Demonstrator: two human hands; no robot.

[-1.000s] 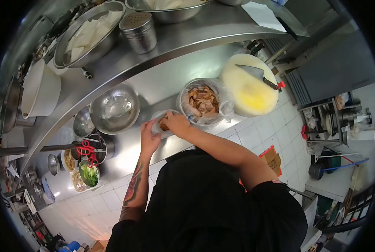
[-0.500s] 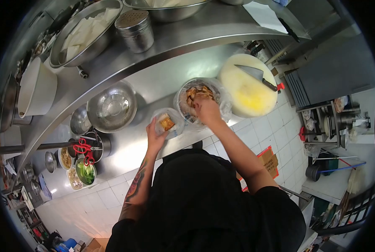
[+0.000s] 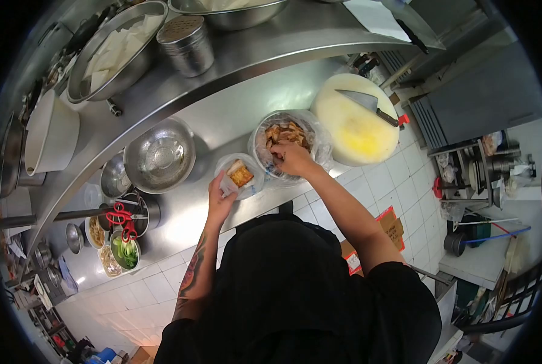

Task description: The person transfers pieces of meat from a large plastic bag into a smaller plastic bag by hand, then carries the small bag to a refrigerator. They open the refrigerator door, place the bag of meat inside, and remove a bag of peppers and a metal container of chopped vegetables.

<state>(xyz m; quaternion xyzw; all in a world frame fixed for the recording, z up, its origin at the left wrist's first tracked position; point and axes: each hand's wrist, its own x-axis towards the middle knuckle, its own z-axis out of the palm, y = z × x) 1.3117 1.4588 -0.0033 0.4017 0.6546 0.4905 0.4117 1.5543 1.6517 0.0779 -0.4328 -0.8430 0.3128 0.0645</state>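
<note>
My left hand point(image 3: 221, 197) grips the near-left edge of a clear plastic bag point(image 3: 254, 187), its fingers closed on the film. Inside that bag sit a browned, golden piece of food point(image 3: 240, 176) and a paler piece. To the right, my right hand point(image 3: 295, 160) reaches over the near rim of a bowl lined with clear plastic point(image 3: 327, 151). Its fingers are bent down at the heap of browned food pieces point(image 3: 290, 133), and what they pinch is hidden.
A round cutting board point(image 3: 362, 142) with a cleaver point(image 3: 359, 100) lies right of the lined bowl. Left stand a steel bowl point(image 3: 160, 155), red-handled scissors point(image 3: 120, 217) and a container of green vegetables point(image 3: 125, 250). A steel shelf point(image 3: 247, 54) with a shaker point(image 3: 186, 48) spans above.
My right hand has shifted slightly left and toward the bowl's near side, showing more food. My left hand has moved slightly left and now pinches the bag's edge.
</note>
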